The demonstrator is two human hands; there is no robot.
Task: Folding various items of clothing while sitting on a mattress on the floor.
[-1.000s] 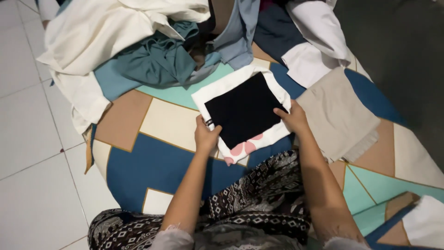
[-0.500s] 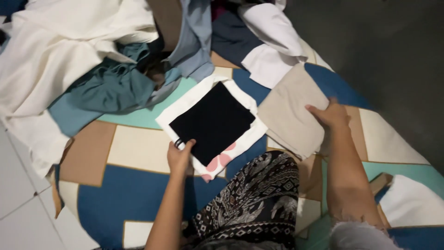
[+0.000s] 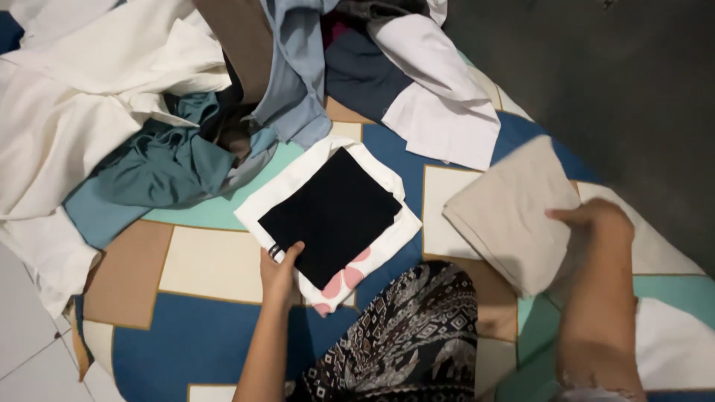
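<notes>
Hands: two bare hands reach in from the bottom edge of the frame, over a patterned black-and-white lap.
Left hand: lower centre — fingers lie flat on the near corner of the black cloth; pressing rather than clenched, nothing lifted.
Black cloth: folded square, centre of the frame, resting on top of a white folded cloth with pink spots, whose edges show all round it.
Right hand: right of the frame — grasps the beige folded cloth at its right edge, thumb on top and the other fingers hidden under it.
Beige folded cloth: right of centre, raised off the mat and casting a shadow below; just beside the black cloth, not touching it.
Mat: geometric blocks of blue, tan, cream and mint, under everything.
Cloth pile: upper left to upper centre — cream, teal, grey-blue, brown and white pieces heaped loosely.
Floor: white tiles in the lower left corner, dark grey surface in the upper right.
</notes>
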